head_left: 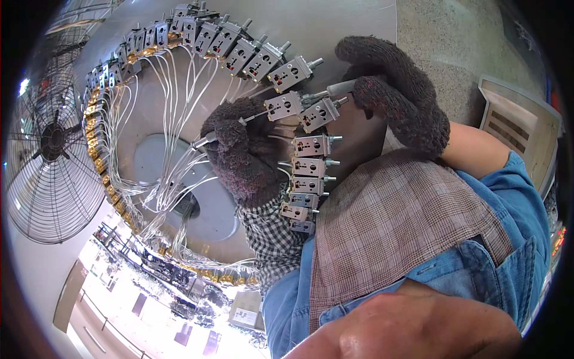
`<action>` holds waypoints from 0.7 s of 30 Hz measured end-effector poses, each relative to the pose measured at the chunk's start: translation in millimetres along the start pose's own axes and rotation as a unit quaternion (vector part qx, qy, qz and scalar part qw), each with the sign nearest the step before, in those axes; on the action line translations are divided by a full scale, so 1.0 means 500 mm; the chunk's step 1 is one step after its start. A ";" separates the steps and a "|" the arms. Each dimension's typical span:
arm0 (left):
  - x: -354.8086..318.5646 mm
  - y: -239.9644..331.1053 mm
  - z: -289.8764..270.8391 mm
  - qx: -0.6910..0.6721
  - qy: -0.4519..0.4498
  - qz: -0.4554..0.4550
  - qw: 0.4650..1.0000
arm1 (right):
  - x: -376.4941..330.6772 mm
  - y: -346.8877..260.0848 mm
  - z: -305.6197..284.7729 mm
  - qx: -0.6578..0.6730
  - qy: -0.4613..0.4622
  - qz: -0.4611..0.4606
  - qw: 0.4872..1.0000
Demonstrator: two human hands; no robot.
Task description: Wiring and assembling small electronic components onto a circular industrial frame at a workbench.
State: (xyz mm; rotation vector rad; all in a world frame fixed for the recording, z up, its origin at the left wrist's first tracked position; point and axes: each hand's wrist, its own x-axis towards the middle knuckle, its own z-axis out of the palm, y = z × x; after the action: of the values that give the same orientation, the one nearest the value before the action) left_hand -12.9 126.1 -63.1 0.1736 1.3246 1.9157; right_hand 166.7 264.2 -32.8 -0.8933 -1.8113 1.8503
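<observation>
My left hand (pixel 236 152), in a dark knitted glove, is closed around a slim screwdriver (pixel 254 116). Its thin shaft reaches the face of a small metal box with a spindle (pixel 284 106), a thermostat-like part. On the other side, my right hand (pixel 400 90), gloved the same way, grips a grey cylindrical tool (pixel 341 88). That tool's end meets the spindle of the same box. A neighbouring box (pixel 318 113) sits close below it. Gloved fingers hide most of both tools.
Several like boxes (pixel 263 61) form a ring around a round metal table (pixel 203 245). White wires (pixel 170 119) run to its central disc (pixel 152 152). A wire-caged fan (pixel 54 143) stands at left, a beige slotted case (pixel 511 128) at right. My checked apron (pixel 388 221) is near the boxes.
</observation>
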 end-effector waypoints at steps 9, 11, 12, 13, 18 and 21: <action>-0.001 0.007 0.015 -0.034 -0.013 0.035 0.999 | 0.006 -0.018 0.010 0.104 -0.004 0.095 0.990; -0.002 0.012 0.018 -0.052 -0.001 0.023 0.998 | 0.008 -0.018 0.010 0.128 -0.005 0.165 0.978; -0.002 0.013 0.013 -0.061 -0.007 0.007 0.998 | 0.009 -0.019 0.010 0.128 -0.006 0.165 0.978; -0.002 0.013 0.008 -0.071 -0.013 -0.010 0.997 | 0.009 -0.021 0.010 0.124 -0.004 0.155 0.980; 0.003 0.009 -0.007 0.005 -0.026 0.003 1.000 | 0.007 -0.026 0.012 0.112 0.013 0.131 0.985; 0.001 0.004 0.000 -0.008 -0.006 0.009 1.000 | 0.002 -0.014 0.017 0.149 0.016 0.112 0.982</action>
State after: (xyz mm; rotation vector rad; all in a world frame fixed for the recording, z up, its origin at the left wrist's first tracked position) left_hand -14.2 126.3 -61.7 0.1887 1.3027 1.9371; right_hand 159.1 259.3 -26.5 -1.0383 -1.4103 2.1571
